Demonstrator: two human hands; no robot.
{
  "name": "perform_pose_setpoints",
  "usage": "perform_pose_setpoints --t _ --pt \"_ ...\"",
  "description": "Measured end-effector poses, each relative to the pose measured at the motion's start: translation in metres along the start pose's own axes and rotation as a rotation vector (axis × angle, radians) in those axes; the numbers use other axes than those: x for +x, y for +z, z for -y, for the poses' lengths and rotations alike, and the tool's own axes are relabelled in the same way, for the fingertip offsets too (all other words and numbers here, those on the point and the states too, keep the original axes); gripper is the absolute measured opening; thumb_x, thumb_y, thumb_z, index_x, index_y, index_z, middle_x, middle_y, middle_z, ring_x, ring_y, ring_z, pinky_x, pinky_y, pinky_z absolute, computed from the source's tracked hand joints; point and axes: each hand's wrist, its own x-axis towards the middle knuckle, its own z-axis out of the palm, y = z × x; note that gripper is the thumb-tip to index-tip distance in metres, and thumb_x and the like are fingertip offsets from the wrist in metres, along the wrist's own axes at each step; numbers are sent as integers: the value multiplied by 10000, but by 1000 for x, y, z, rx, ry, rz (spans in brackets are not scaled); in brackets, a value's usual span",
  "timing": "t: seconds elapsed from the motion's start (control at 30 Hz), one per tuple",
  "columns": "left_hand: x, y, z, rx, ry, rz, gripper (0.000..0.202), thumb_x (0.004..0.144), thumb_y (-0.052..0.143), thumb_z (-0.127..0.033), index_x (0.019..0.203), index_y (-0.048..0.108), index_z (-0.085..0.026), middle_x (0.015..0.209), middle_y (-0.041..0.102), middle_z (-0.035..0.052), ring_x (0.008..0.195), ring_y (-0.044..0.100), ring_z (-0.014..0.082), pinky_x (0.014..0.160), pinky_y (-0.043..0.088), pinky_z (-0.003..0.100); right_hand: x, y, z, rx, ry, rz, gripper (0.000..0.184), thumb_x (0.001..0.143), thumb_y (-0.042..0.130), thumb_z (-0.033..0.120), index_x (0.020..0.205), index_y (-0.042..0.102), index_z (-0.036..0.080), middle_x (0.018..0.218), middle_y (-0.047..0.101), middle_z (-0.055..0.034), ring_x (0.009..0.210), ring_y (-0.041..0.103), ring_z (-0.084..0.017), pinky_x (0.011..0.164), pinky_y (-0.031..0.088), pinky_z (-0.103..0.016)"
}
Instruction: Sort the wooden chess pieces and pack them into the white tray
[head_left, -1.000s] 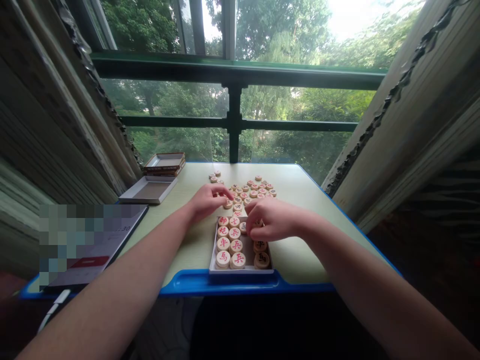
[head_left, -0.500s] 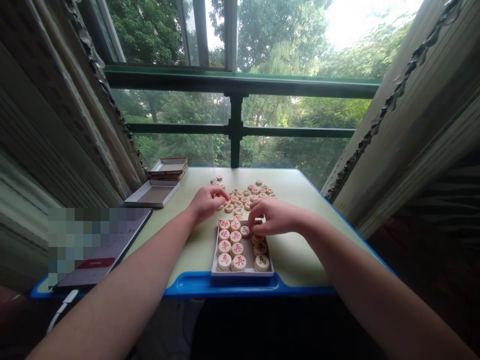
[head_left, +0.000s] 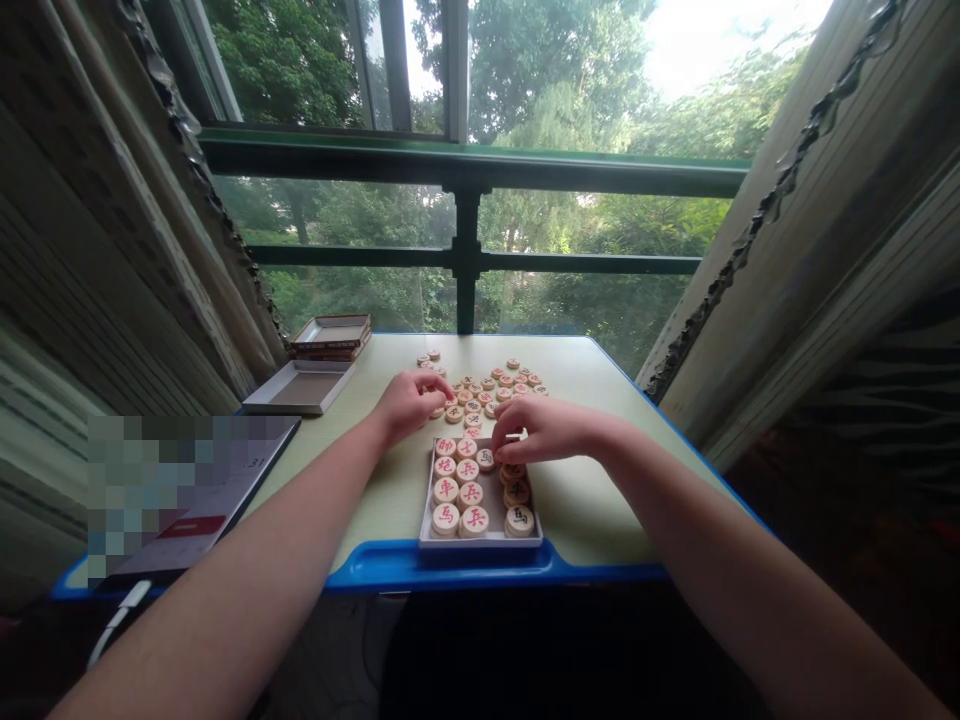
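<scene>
A shallow white box [head_left: 538, 541] on the table holds wooden Chinese chess pieces. Pieces with red characters [head_left: 470, 493] fill two columns on its left, and dark-lettered pieces [head_left: 518, 521] line the right side. Over the box's back right corner, my right hand [head_left: 544, 428] has its thumb and fingers bent together beside a dark-lettered piece [head_left: 486, 458]; anything in its grip is hidden. My left hand [head_left: 409, 408] is at the left edge of the loose pieces [head_left: 473, 420] behind the box, with fingers curled and fingertips close together. What it pinches, if anything, I cannot make out.
Stacked boxes [head_left: 331, 335] and an open shallow tray [head_left: 304, 390] stand at the table's back left. A tablet [head_left: 217, 490] with a white cable [head_left: 120, 615] lies at the left. The table [head_left: 600, 500] has a blue rim; a window and curtains lie beyond.
The whole view has shifted slightly, so everything appears a little further left. Both hands keep nearly the same positions over the pieces and box.
</scene>
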Motion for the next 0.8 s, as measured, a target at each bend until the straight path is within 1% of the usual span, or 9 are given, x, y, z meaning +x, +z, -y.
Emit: perform_pose_setpoints --t 0.1,0.17,0.23,0.3,0.37,0.47,0.57,0.73,0.8 --pt "0 1 1 41 6 -2 174 595 503 -198 629 664 -141 593 575 0 527 424 103 494 353 231 1 1 -4 7 29 -69 126 730 590 180 722 714 158 724 608 -16 689 533 -117 633 397 -224" --pt "1 1 3 111 46 -8 179 610 501 -199 636 670 -148 647 605 15 581 473 123 542 399 247 4 3 -10 9 60 -168 137 742 576 182 751 711 159 743 613 -20 685 537 -118 632 403 -228" --pt "2 2 6 216 130 -20 191 623 502 -189 666 685 -159 736 641 33 708 534 161 665 448 281 8 7 -19 -16 111 -327 160 757 555 169 791 711 161 763 614 -30 690 539 -123 644 410 -238" --pt "3 3 10 324 226 -21 218 636 507 -177 724 706 -173 835 666 44 854 552 197 812 447 327 12 10 -30 -86 194 -508 171 763 554 170 822 715 169 780 601 -45 708 536 -138 665 416 -259" --pt "4 4 14 403 283 8 233 657 516 -180 769 720 -191 901 676 44 926 548 215 895 423 361 15 14 -41 -140 222 -584 158 768 578 201 822 726 185 825 598 -62 778 538 -164 725 421 -285" --pt "5 6 18 462 296 83 222 685 524 -191 765 730 -215 918 688 27 931 556 215 920 419 379 18 19 -51 -152 219 -541 137 759 612 206 809 739 206 859 602 -69 848 529 -184 801 409 -312" --pt "6 6 19 472 294 122 222 698 535 -192 786 735 -229 935 690 18 947 560 212 923 425 370 19 23 -51 -152 205 -489 126 759 630 223 817 742 218 886 604 -68 876 511 -192 835 385 -341" --pt "8 6 19 454 297 139 236 732 525 -170 837 730 -219 929 686 34 923 583 195 889 451 337 17 21 -42 -173 -4 -338 235 796 571 150 904 730 284 965 610 -40 891 485 -177 900 320 -370" --pt "8 6 20 442 281 127 256 740 502 -137 842 726 -207 911 686 41 902 589 190 870 463 335 16 19 -41 -173 -26 -302 245 788 564 133 888 733 279 965 619 -35 884 487 -176 901 320 -370"
